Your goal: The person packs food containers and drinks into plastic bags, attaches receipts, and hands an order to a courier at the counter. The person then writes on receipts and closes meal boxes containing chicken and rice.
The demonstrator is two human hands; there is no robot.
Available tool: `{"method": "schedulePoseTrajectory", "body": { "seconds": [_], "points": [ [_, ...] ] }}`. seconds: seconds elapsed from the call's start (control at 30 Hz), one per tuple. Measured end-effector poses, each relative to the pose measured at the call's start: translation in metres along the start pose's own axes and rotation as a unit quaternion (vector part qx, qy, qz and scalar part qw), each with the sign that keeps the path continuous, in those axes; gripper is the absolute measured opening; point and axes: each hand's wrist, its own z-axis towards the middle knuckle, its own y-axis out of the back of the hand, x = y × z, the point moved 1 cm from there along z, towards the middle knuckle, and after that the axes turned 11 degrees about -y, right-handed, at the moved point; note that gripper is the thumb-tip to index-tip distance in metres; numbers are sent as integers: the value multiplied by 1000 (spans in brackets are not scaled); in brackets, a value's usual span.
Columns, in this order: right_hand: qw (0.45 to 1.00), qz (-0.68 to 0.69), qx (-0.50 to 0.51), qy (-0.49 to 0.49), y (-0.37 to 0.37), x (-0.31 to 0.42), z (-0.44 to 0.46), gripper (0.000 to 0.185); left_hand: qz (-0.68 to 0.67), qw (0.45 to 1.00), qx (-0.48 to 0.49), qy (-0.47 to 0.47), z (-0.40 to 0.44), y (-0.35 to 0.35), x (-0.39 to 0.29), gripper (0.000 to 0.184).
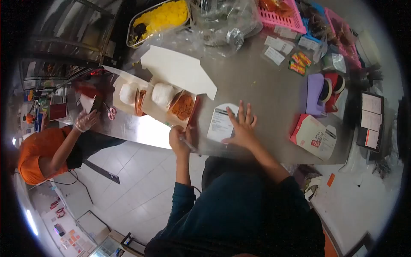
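Observation:
My left hand (pixel 180 140) is closed at the table's front edge, with a blurred, thin pen-like object (pixel 189 146) at its fingers. Right above it stands an open white and red box (pixel 195 112) holding white rice (pixel 162 94) and a reddish-orange food (pixel 183 107). My right hand (pixel 245 128) lies with fingers spread over the right side of a white, round-topped piece with a printed label (pixel 220 122). A second open box (pixel 118 92), also with rice and reddish food, sits left of the first.
A person in orange (pixel 38 150) stands at the left, a gloved hand (pixel 85 121) near pink scissors (pixel 111 113). Tape dispensers (pixel 316 92), a closed labelled box (pixel 314 137) and a tablet (pixel 370 122) are at the right. Behind are a yellow food tray (pixel 136 21) and pink baskets (pixel 284 15).

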Motion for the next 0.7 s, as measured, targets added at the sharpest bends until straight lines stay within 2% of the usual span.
{"method": "schedulePoseTrajectory", "body": {
  "seconds": [0.2, 0.23, 0.3, 0.37, 0.4, 0.47, 0.53, 0.57, 0.63, 0.7],
  "points": [
    [999, 9, -37, 2, -6, -1, -1, 122, -154, 988, 10, -29, 16, -48, -47, 19],
    [999, 8, -43, 5, -5, 0, -1, 124, -160, 983, 32, -78, 21, -49, -58, 19],
    [999, 11, -46, -9, -6, 0, 0, 131, -230, 959, 126, -103, 23, -46, -71, 15],
    [997, 39, -73, -2, -11, -3, 0, 133, -225, 967, 118, -28, 15, -28, -46, 8],
    [997, 33, -59, -22, -8, 0, -1, 135, -174, 984, 28, -27, 29, -18, -16, 12],
    [994, 43, -99, -14, -15, -2, -2, 131, -59, 986, -154, 0, 55, 1, 45, 19],
    [992, 44, -121, -7, -17, -5, -2, 130, 156, 976, -133, -73, 97, 41, 71, 24],
    [992, 43, -118, -13, -16, -4, -4, 130, 163, 982, -59, -73, 96, 46, 103, 19],
    [992, 40, -114, -23, -14, -2, -4, 130, 75, 997, 3, 29, 92, 43, 124, 14],
    [992, 39, -117, -24, -14, -2, -4, 129, 58, 997, 7, -55, 90, 39, 112, 11]
  ]
}}
